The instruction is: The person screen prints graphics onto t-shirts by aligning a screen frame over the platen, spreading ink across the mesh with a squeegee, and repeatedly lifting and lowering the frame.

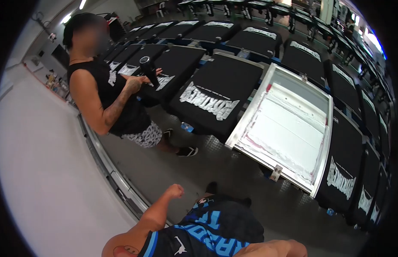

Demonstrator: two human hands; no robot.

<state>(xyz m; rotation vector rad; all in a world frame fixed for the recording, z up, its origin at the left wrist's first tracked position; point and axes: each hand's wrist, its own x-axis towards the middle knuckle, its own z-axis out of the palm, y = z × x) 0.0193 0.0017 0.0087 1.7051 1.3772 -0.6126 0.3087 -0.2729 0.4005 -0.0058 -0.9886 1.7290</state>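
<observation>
My left hand hangs in the air at waist height, fingers curled into a fist, with nothing seen in it. Only my right arm shows along the bottom edge; its hand is out of view. Ahead and to the right, a screen printing frame with white ink across its mesh lies over one of the printing boards, apart from my hands. Left of it, a black T-shirt with white lettering is stretched over a board.
A co-worker stands at the left, a black handheld tool with a round end at their hands. Several more boards bearing black shirts curve away behind and right. A white wall with a metal rail runs along the left.
</observation>
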